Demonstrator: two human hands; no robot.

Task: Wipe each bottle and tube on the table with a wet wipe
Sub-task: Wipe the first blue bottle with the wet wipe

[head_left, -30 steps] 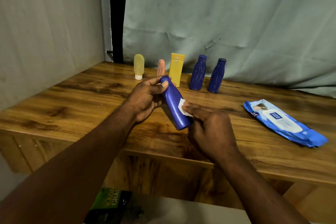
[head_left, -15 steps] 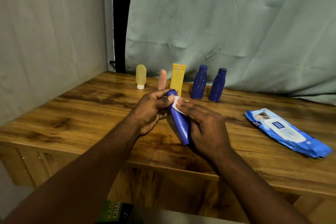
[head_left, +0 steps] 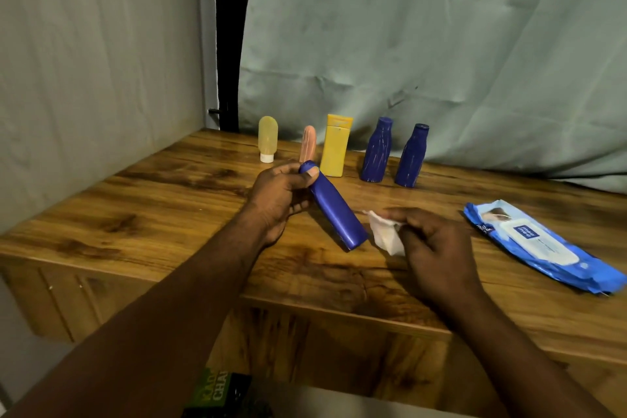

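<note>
Two tubes (head_left: 268, 137), one yellow bottle (head_left: 334, 146), two standing blue bottles (head_left: 376, 151). Left hand (head_left: 278, 200) grips third bottle (head_left: 334, 210), slanted, cap (head_left: 307, 167) far-left; right hand (head_left: 437, 248) pinches wipe (head_left: 385, 236).

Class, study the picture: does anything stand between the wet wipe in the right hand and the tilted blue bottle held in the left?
Nothing visible does. The right hand pinches the wet wipe just right of the lower end of the blue bottle; the left hand grips its cap end. Only bare table shows between them.

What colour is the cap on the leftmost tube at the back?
White cap on the pale yellow tube, which stands cap-down; clearest in the head view.
</note>
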